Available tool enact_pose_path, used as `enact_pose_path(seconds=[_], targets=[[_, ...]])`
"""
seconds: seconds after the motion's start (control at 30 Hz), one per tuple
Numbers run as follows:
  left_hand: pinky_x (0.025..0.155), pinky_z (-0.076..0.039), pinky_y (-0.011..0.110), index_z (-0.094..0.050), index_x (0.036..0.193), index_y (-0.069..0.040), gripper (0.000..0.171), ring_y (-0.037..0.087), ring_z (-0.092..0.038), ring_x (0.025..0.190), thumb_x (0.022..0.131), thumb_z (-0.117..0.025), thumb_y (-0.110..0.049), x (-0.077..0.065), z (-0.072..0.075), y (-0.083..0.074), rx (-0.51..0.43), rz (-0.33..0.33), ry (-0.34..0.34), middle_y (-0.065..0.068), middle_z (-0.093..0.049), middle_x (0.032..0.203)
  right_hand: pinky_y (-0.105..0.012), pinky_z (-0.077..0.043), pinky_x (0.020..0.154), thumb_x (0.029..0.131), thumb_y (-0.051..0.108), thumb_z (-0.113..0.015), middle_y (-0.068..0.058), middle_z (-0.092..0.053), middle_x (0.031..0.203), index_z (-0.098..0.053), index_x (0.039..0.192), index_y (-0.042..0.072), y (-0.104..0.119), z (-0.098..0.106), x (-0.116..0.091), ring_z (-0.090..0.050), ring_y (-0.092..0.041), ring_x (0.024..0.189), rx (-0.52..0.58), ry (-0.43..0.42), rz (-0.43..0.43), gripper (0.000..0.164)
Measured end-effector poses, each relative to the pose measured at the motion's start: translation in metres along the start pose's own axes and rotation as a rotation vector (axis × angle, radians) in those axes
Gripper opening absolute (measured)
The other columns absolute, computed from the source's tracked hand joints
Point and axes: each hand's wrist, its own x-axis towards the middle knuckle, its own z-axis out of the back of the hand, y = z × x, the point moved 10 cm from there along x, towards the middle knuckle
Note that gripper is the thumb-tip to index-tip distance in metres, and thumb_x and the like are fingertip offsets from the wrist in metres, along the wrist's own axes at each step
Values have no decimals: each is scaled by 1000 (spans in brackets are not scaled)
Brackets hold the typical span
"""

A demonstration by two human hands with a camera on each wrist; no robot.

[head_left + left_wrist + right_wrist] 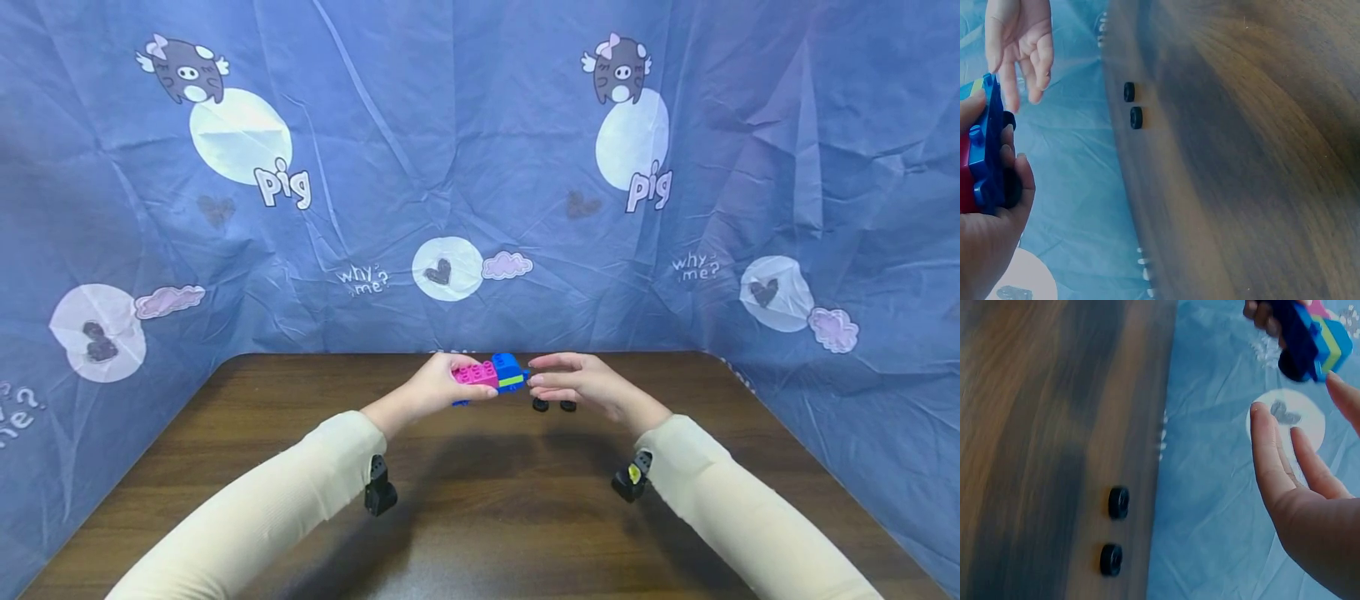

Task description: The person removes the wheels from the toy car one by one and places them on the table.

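Car (489, 375) gripped in your left hand (433, 387): hold it steady; your right hand (583, 385), fingers loose, should approach gently from three o'clock.

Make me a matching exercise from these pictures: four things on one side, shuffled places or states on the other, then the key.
Things
1. Left hand
2. Right hand
3. Two loose wheels
4. Cloth backdrop

Places or states
A. On the tabletop
B. Blue and patterned
C. Beside the toy car, not gripping it
D. Gripping the toy car

Pairs: 1-D, 2-C, 3-A, 4-B
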Motion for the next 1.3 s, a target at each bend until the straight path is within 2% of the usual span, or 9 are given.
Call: enact_pose_path(seconds=[0.17,0.3,0.4,0.57,0.8,0.93,1.1,1.2,1.3], targets=[[64,-50,25,-70,106,0,37,10,-58,69,79,-80,-22,0,-1,-3,5,-9,20,4,-67,81,-39,-50,96,92,8,-63,-14,-66,114,-43,139,-5,8,-18,-1,-68,-24,102,1,21,16,53],[65,-50,25,-70,105,0,36,10,-58,69,80,-80,-23,-1,-3,-4,7,-9,39,4,-68,81,-39,-52,93,89,9,-68,-16,-64,114,-44,139,-3,11,-24,-2,-70,-22,94,-17,-5,1,56],[66,-50,25,-70,105,-1,36,11,-58,70,80,-80,-25,-2,-3,-6,30,-17,45,4,-68,82,-41,-53,92,89,5,-67,-16,-66,110,-44,139,-4,11,-26,-3,-71,-22,89,-3,-19,-5,56],[66,-50,25,-70,106,-1,37,11,-57,71,80,-80,-25,-4,-1,-8,74,-29,36,4,-67,83,-36,-55,87,89,5,-68,-13,-70,105,-45,136,-8,11,-30,-2,-71,-19,86,4,-28,13,54],[68,-51,26,-68,113,-3,43,12,-59,76,79,-81,-26,-8,4,-7,56,-46,10,6,-68,91,-36,-55,87,89,3,-67,-12,-71,106,-48,135,-9,13,-32,-2,-71,-17,85,9,-46,43,51],[68,-50,26,-67,116,-4,43,12,-58,79,79,-80,-22,-11,12,-6,22,-77,-30,9,-67,97,-36,-54,89,90,0,-63,-13,-69,107,-44,136,-11,12,-30,-1,-71,-18,86,62,-59,53,51],[75,-53,24,-63,120,3,41,20,-67,93,82,-76,-8,-16,17,-2,-105,-108,-56,20,-68,110,-32,-56,85,90,-3,-62,-9,-69,102,-42,137,-12,5,-22,-1,-71,-17,85,125,-109,51,52],[80,-54,24,-61,122,5,42,28,-67,105,84,-74,-5,-19,19,3,-168,-94,-91,23,-66,117,-31,-56,84,91,-3,-61,-6,-69,98,-41,138,-12,1,-19,-1,-72,-17,84,144,-118,50,52],[82,-54,24,-61,122,5,41,32,-66,107,84,-73,-6,-22,22,9,-192,-75,-150,24,-67,116,-31,-56,84,91,-3,-61,-6,-70,96,-40,139,-11,-3,-18,-2,-72,-17,84,166,-127,43,53]])
